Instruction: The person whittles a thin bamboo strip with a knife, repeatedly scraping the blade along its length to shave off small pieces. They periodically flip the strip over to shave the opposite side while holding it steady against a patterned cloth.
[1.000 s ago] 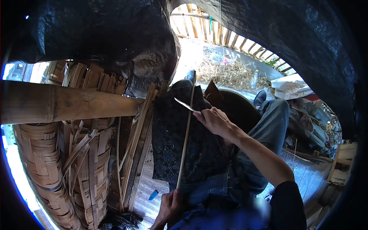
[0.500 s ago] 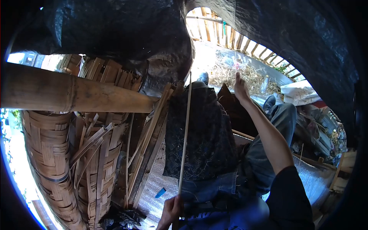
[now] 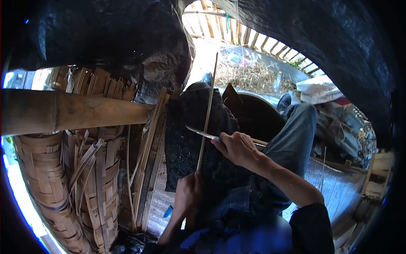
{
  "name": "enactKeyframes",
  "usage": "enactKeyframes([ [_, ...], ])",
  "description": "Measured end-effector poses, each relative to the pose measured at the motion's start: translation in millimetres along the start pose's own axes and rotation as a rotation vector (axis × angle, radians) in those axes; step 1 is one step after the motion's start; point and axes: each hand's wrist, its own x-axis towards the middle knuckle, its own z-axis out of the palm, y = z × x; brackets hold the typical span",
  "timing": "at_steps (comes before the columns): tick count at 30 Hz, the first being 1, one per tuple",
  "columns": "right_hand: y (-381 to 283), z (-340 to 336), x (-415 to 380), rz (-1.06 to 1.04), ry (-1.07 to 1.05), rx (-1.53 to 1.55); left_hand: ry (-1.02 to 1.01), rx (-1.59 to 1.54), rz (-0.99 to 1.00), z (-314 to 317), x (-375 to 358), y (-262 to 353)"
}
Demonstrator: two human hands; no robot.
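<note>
A long thin bamboo strip (image 3: 210,100) rises over the dark patterned cloth (image 3: 182,148) on my lap. My left hand (image 3: 188,190) is closed round its lower end. A knife (image 3: 198,131) is gripped in my right hand (image 3: 239,148), its blade lying across the middle of the strip and pointing left. The knife's handle is mostly hidden by my fingers.
A thick bamboo pole (image 3: 97,111) juts in from the left above woven bamboo baskets (image 3: 44,169). Split bamboo pieces (image 3: 148,156) lean beside my lap. A clear bottle (image 3: 277,82) and dry shavings (image 3: 253,78) lie ahead. Dark sheeting (image 3: 105,34) hangs overhead.
My right hand has come back from far ahead to the strip, and the knife now shows across it. My left hand has moved up with the strip. The view has shifted right.
</note>
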Motion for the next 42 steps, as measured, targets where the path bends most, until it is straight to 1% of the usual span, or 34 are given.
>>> enactKeyframes([
  [1,-1.0,1.4,0.3,0.015,0.004,0.008,0.133,0.235,0.175,5.7,-0.6,-1.0],
  [2,-2.8,1.8,-0.5,0.031,-0.009,-0.010,0.120,0.239,0.171,7.8,-2.6,3.1],
  [4,-6.0,1.2,-2.9,0.043,-0.039,-0.035,0.168,0.472,0.066,10.6,-7.5,16.0],
  [5,-7.5,-0.3,-2.6,0.069,-0.056,-0.040,0.170,0.461,0.059,12.9,-8.3,18.2],
  [7,-10.3,-4.7,-1.2,0.082,-0.079,-0.054,0.172,0.610,0.055,16.0,-8.5,21.6],
  [9,-11.3,-7.3,-2.7,0.149,-0.118,-0.031,0.154,0.595,0.050,17.6,-9.6,26.1],
  [13,-5.1,-1.7,-7.6,0.168,-0.104,0.007,0.102,0.637,0.079,21.1,-13.1,29.4],
  [19,1.9,3.2,-5.6,0.205,-0.103,-0.055,0.100,0.654,0.092,28.1,-13.1,25.3],
  [21,20.9,11.2,9.1,0.304,0.025,-0.131,0.093,0.649,0.099,29.6,-17.6,26.4],
  [23,44.3,10.2,16.5,0.287,0.030,-0.091,0.092,0.650,0.103,27.0,-16.7,26.0],
  [24,53.4,8.2,16.9,0.268,0.022,-0.059,0.147,0.635,0.122,26.1,-14.3,24.8],
  [25,56.9,8.0,15.9,0.257,0.071,0.014,0.200,0.616,0.137,25.4,-12.9,22.5],
  [26,58.4,6.5,13.5,0.254,0.070,0.011,0.202,0.613,0.137,24.5,-10.2,19.0],
  [28,56.9,6.5,7.4,0.166,0.201,0.167,0.198,0.447,0.139,20.8,-3.6,10.3],
  [29,50.9,5.5,3.7,0.158,0.193,0.166,0.205,0.442,0.131,17.8,-1.4,8.0],
  [31,31.0,-1.1,-6.3,0.112,0.191,0.240,0.110,0.099,0.174,8.6,3.5,4.5],
  [32,21.4,-3.2,-9.8,0.106,0.184,0.248,0.118,0.103,0.165,0.5,4.3,4.1],
  [34,4.2,-4.7,-13.0,0.043,0.002,0.293,-0.234,-0.570,-0.223,-15.3,5.8,6.8],
  [35,-0.6,-1.9,-12.5,-0.028,0.023,0.266,-0.288,-0.738,-0.178,-16.6,7.7,5.4],
  [36,-3.8,0.6,-9.8,-0.032,0.019,0.270,-0.281,-0.738,-0.181,-17.1,9.1,3.7],
  [38,-8.0,2.2,-3.5,-0.037,0.004,0.168,-0.434,-1.197,-0.208,-16.2,11.8,0.9],
  [39,-8.2,2.1,-0.6,-0.044,0.001,0.164,-0.429,-1.202,-0.203,-14.0,12.0,-1.0],
  [41,-7.8,3.1,4.6,-0.052,0.006,0.049,-0.422,-1.476,-0.365,-9.0,10.3,-5.9],
  [42,-8.0,3.2,6.7,-0.054,-0.004,0.047,-0.417,-1.485,-0.367,-8.9,10.2,-7.4],
])
